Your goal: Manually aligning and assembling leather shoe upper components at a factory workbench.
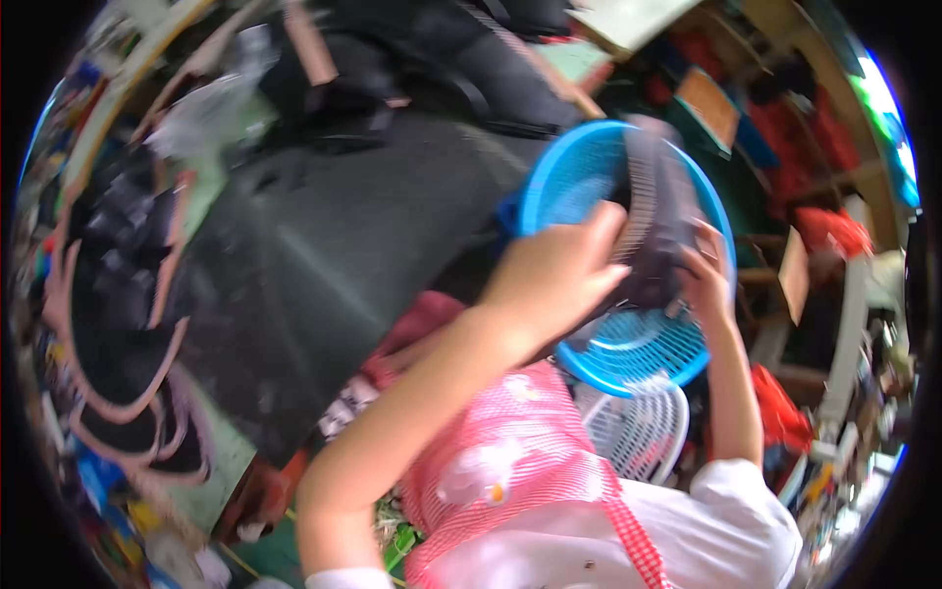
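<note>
Over a round blue plastic basket (535, 196) at the right, I hold a dark, bulky piece (659, 236) with a ribbed edge; it is smeared by motion, so its exact kind does not show. My left hand (579, 257) grips its left side, thumb and fingers closed on it. My right hand (705, 270) has its fingers curled against the piece's right side. The piece hides part of the basket's inside. Below it, the basket's slatted wall shows.
A black sheet (294, 255) covers much of the table at the left. Black pieces (412, 64) lie along its far side, and pinkish strips (118, 407) curve at the left. Under the blue basket is a white basket (643, 432). Shelving with red bags (829, 233) stands at the right.
</note>
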{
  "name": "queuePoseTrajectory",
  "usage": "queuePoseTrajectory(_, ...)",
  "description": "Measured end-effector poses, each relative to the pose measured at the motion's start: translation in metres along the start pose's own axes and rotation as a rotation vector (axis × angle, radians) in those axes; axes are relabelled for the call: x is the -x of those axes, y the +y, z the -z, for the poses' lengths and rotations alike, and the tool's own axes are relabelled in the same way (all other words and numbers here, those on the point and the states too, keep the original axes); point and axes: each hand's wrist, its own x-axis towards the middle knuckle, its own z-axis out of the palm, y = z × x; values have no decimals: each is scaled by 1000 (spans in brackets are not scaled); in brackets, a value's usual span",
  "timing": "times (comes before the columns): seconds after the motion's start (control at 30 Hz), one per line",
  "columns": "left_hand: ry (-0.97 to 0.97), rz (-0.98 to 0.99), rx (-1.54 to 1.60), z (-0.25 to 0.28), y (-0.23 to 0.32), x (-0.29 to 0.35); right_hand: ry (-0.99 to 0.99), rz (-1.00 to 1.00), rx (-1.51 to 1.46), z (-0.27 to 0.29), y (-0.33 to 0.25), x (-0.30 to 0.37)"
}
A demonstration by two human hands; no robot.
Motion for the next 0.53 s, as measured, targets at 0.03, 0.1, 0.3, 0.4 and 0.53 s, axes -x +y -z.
queuePoseTrajectory(0.03, 240, -216, -119, -19, -10, -11, 95, 76, 87, 24, 15, -9)
queuePoseTrajectory(0.1, 459, -457, -274, -12, -25, -19, 142, 266, 299, 156, 93, -53)
queuePoseTrajectory(0.3, 918, 5, -740, 176, -94, 121, 382, 680, 989, 147, 96, -101)
queuePoseTrajectory(0.4, 1354, 402, -1286, 274, -140, 245, 9, 604, 437, 10, 20, -66)
queuePoseTrajectory(0.53, 949, 284, -1695, 353, -178, 349, -636, 836, 488, -176, -72, -9)
